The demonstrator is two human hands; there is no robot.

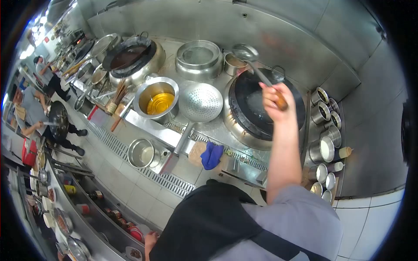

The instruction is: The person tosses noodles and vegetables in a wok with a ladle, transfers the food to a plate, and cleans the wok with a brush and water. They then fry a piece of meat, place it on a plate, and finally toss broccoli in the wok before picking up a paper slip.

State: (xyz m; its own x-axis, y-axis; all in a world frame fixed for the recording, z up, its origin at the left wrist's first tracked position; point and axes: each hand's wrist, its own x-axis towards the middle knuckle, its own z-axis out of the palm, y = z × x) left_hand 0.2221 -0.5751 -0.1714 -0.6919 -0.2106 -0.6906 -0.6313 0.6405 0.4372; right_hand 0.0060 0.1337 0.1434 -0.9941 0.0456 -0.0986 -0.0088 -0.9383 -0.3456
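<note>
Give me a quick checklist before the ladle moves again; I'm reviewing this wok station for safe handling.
1. Grip on the ladle: the right hand is closed around its wooden handle. Ok.
2. Ladle bowl contents: raised above the back of the wok, its inside not visible. Cannot tell.
3. Wok contents: dark interior with a pale haze; liquid level unclear. Cannot tell.
4. Left hand: low at the rear counter, far from the stove. Ok.
5. Perforated strainer: lying beside the wok, apart from the ladle. Ok.
6. Pot of yellow oil: uncovered, left of the strainer. Not ok.
</note>
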